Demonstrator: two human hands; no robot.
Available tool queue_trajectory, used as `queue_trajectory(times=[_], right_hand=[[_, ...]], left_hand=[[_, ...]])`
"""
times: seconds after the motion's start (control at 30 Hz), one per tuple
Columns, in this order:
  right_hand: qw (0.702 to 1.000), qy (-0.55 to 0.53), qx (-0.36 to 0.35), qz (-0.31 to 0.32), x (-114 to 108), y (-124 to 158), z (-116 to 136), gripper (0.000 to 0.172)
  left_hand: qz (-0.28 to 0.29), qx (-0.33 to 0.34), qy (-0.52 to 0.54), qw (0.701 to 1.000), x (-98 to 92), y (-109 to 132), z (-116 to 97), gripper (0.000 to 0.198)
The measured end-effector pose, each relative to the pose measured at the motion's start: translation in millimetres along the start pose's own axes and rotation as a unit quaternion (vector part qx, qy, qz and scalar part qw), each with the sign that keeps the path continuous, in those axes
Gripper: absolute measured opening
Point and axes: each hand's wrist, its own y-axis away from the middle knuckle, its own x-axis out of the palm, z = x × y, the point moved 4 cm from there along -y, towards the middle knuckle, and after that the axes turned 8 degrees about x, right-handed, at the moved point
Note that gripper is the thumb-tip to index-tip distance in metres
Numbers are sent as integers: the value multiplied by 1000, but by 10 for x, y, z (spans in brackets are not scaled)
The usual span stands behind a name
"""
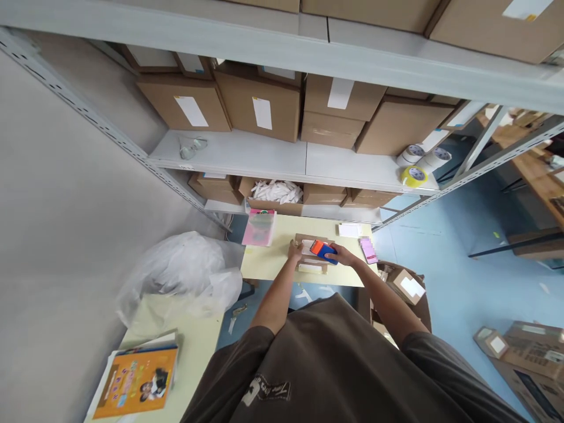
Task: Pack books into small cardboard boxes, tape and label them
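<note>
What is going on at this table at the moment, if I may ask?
A person is working on a cardboard box on the pale yellow table. The right grip holds a blue-and-orange tool over it, while the left grip is at the box's left end. Whether the tool touches the box is hard to tell. A pink folder lies towards the table's left end.

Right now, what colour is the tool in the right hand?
Orange and blue; the tool shows best in the head view.
</note>
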Motion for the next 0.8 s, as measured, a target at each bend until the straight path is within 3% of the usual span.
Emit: queue_trajectory(times=[0.07,0.17,0.23,0.33,0.43,0.57,0.67,0.8], right_hand=[[1000,-20,-7,3,-3,-17,-40,62],[998,-48,-25,14,5,-37,-77,62],[998,-52,-31,18,13,-39,-82,62],[998,-49,-35,20,5,-11,-43,63],[999,-40,-25,18,-33,35,22,63],[999,-41,-12,15,-80,41,106,61],[999,-42,-2,18,-89,-18,157,57],[999,-44,12,9,-105,-97,192,51]], left_hand=[[-27,-1,-22,999,-164,61,-15,89],[-51,50,-31,997,-343,153,-121,62],[-1,59,16,998,-300,197,-213,50],[98,5,163,982,-78,243,-340,53],[110,-9,256,960,40,254,-447,50],[60,58,286,955,-66,245,-496,41],[-19,93,262,960,-171,266,-469,35],[-130,90,210,965,-196,332,-377,31]])
